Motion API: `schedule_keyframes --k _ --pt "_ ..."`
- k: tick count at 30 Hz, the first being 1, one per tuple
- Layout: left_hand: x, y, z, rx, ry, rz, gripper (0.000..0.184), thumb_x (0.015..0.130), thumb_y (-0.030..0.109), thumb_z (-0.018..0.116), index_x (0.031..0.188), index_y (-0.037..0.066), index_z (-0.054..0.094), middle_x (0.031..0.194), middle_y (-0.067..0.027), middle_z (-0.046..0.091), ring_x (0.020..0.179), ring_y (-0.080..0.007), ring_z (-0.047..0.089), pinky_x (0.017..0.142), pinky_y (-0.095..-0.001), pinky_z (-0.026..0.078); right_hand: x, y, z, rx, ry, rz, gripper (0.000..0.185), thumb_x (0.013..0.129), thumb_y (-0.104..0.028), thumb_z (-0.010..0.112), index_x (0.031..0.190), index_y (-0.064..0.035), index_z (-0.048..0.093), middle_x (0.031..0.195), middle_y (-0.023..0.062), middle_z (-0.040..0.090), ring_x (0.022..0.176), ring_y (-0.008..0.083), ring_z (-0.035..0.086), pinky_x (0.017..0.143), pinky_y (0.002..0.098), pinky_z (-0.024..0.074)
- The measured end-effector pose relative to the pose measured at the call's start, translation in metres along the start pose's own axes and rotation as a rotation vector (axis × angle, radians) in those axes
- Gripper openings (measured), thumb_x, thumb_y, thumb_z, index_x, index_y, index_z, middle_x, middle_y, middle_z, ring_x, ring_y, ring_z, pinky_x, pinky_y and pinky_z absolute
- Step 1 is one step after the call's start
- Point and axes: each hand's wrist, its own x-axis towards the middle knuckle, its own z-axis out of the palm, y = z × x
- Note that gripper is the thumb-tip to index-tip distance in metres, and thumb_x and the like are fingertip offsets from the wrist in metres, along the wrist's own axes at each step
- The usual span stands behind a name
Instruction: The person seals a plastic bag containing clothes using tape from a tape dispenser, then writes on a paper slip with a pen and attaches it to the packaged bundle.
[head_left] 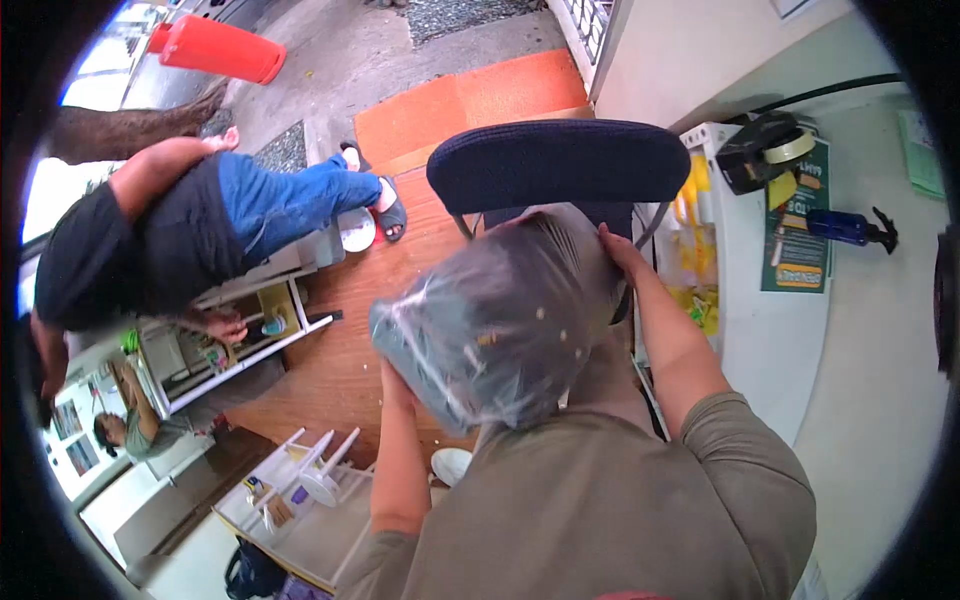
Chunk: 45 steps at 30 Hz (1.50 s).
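In front of my chest is a bulky, rounded dark bundle [490, 320] wrapped in clear, crinkled plastic. Its upper right end is grey and striped or ribbed; what lies inside the wrapping I cannot make out. My left hand [396, 384] presses against the lower left side, its fingers mostly hidden behind the plastic. On the upper right end rests my right hand [620, 247], gripping the edge. Just beyond the bundle stands a dark blue padded chair [555, 165], its seat partly covered by the load.
To the right, a white counter [775, 350] carries a tape dispenser [760, 150] and a blue spray bottle [845, 228]. At left, a co-worker [150, 245] reaches over an open drawer [275, 310]. Farther back are another person [145, 435], an upturned stool [320, 480] and an orange mat [470, 100].
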Motion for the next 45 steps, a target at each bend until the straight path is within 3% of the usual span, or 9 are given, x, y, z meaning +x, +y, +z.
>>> schedule_keyframes --k 3,6,9,12,15,22,33,40,45 --pt "0.033 -0.008 -0.065 0.103 -0.071 0.067 0.067 0.094 0.063 0.041 0.134 0.01 0.052 0.13 -0.0099 0.058 0.116 -0.0284 0.056 0.102 -0.0458 0.046 0.055 0.001 -0.009 -0.122 -0.058 0.27 0.069 0.09 -0.069 0.046 0.117 -0.0092 0.068 0.122 0.0169 0.063 0.115 0.0306 0.058 0.098 0.0443 0.0426" --pt "0.048 -0.003 -0.085 0.126 -0.043 -0.006 0.067 0.095 0.063 0.041 0.134 0.01 0.052 0.129 -0.01 0.058 0.115 -0.0282 0.057 0.101 -0.0454 0.046 0.087 0.02 0.004 0.177 -0.362 0.179 0.078 0.085 -0.077 0.045 0.112 -0.0073 0.068 0.111 0.0156 0.068 0.105 0.0268 0.062 0.092 0.0426 0.0482" --pt "0.066 0.003 -0.087 0.144 -0.014 -0.044 0.066 0.095 0.062 0.041 0.133 0.01 0.053 0.128 -0.01 0.059 0.115 -0.0281 0.057 0.1 -0.0451 0.046 0.044 -0.01 0.047 0.513 -0.538 0.364 0.081 0.086 -0.077 0.039 0.119 -0.0078 0.065 0.117 0.0145 0.067 0.107 0.0282 0.061 0.094 0.0412 0.0485" --pt "0.074 0.007 -0.09 0.149 -0.002 -0.045 0.066 0.095 0.062 0.041 0.133 0.01 0.053 0.128 -0.01 0.059 0.114 -0.0279 0.057 0.1 -0.0448 0.047 0.076 0.041 0.067 0.649 -0.636 0.062 0.088 0.084 -0.079 0.035 0.132 -0.0096 0.056 0.131 0.0127 0.059 0.122 0.0309 0.053 0.103 0.0447 0.0408" --pt "0.077 0.017 -0.094 0.176 -0.021 -0.046 0.065 0.095 0.061 0.042 0.132 0.01 0.053 0.127 -0.01 0.06 0.113 -0.0278 0.058 0.099 -0.0444 0.047 0.088 0.067 0.079 0.464 -0.511 0.169 0.09 0.087 -0.078 0.028 0.141 -0.0088 0.046 0.137 0.0138 0.054 0.125 0.0303 0.051 0.104 0.0436 0.0412" --pt "0.084 0.065 -0.06 0.258 -0.154 -0.016 0.064 0.095 0.06 0.042 0.131 0.009 0.054 0.125 -0.0101 0.061 0.112 -0.0274 0.059 0.098 -0.0436 0.048 -0.039 0.052 0.068 0.76 -0.223 0.089 0.091 0.087 -0.078 0.028 0.142 -0.0081 0.044 0.138 0.0142 0.053 0.126 0.0302 0.05 0.104 0.0432 0.0416" --pt "0.02 0.095 0.204 0.405 -0.738 -0.066 0.061 0.096 0.059 0.043 0.13 0.009 0.056 0.123 -0.0101 0.062 0.109 -0.0269 0.06 0.095 -0.0424 0.049 -0.416 0.028 -0.036 1.057 0.315 -0.221 0.093 0.087 -0.079 0.027 0.144 -0.007 0.041 0.14 0.0149 0.051 0.127 0.03 0.05 0.104 0.0427 0.0423" --pt "-0.054 -0.066 0.384 0.49 -1.079 -0.354 0.06 0.096 0.057 0.043 0.129 0.009 0.057 0.121 -0.0102 0.063 0.108 -0.0265 0.061 0.094 -0.0416 0.05 -0.6 0.11 -0.113 1.133 0.584 -0.551 0.095 0.088 -0.078 0.028 0.148 -0.0045 0.033 0.143 0.0162 0.046 0.127 0.0303 0.05 0.104 0.0429 0.0434" --pt "-0.084 -0.217 0.462 0.579 -1.167 -0.62 0.059 0.096 0.057 0.043 0.128 0.009 0.058 0.12 -0.0102 0.064 0.107 -0.0263 0.062 0.092 -0.0411 0.05 -0.641 0.202 -0.176 1.177 0.828 -0.55 0.094 0.089 -0.077 0.032 0.148 -0.0037 0.033 0.146 0.0152 0.043 0.129 0.0303 0.048 0.105 0.0436 0.0419"
